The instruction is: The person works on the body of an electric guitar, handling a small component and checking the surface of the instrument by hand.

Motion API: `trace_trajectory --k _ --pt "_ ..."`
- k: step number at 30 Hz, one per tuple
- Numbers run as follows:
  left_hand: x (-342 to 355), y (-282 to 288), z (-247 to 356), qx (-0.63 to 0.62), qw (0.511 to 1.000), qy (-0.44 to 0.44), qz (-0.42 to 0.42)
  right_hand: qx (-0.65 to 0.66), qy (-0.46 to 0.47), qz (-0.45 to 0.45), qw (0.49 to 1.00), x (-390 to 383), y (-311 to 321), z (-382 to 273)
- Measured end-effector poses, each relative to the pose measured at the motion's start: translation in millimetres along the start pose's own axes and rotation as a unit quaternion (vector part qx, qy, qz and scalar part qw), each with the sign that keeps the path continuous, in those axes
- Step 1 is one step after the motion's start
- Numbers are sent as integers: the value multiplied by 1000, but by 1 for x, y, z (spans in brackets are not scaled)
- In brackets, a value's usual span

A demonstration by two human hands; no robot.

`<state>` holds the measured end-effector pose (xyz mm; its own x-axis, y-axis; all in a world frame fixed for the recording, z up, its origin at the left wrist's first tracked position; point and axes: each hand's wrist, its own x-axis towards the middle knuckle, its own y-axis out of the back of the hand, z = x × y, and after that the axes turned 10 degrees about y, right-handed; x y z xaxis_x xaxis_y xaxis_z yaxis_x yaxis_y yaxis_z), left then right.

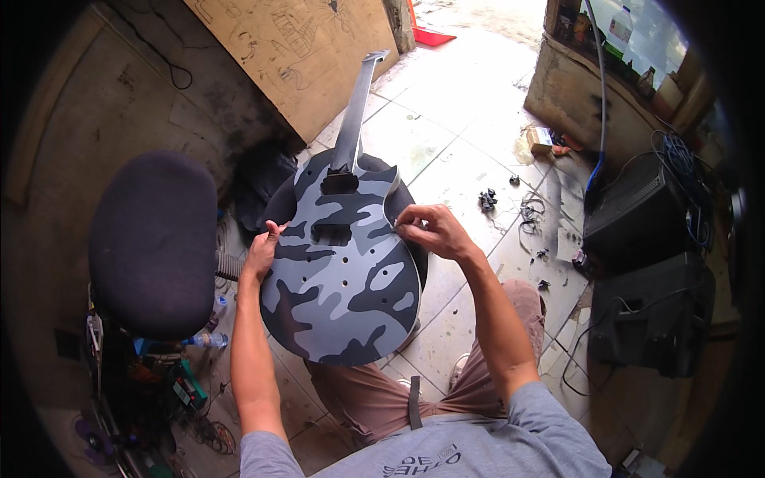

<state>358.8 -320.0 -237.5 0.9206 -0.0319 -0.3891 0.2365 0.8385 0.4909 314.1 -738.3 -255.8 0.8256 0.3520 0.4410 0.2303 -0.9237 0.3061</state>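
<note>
An electric guitar (343,291) with grey camouflage paint, empty cavities and a bare neck lies face up over my knees and a dark padded seat (406,199), neck pointing away from me. My left hand (263,251) grips the left edge of the guitar body, thumb up on the rim. My right hand (430,227) is at the body's right edge below the cutaway, thumb and fingertips pinched together; what is between them, if anything, is too small to make out.
A black cushioned chair (151,243) stands left, tools and bottles below it. A board with drawings (295,56) leans behind. On the right are black boxy cases (645,303), cables and a cluttered ledge (606,95). Small black bits (488,199) lie on the tiled floor (446,311).
</note>
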Motion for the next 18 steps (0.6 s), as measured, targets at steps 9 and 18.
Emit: trace_trajectory --k 9,18 --pt "-7 -2 6 -1 1000 1 -4 8 -18 -20 1000 -19 5 -7" --pt "-2 0 1 0 1000 -4 -2 -1 -14 -21 1000 0 3 -2"
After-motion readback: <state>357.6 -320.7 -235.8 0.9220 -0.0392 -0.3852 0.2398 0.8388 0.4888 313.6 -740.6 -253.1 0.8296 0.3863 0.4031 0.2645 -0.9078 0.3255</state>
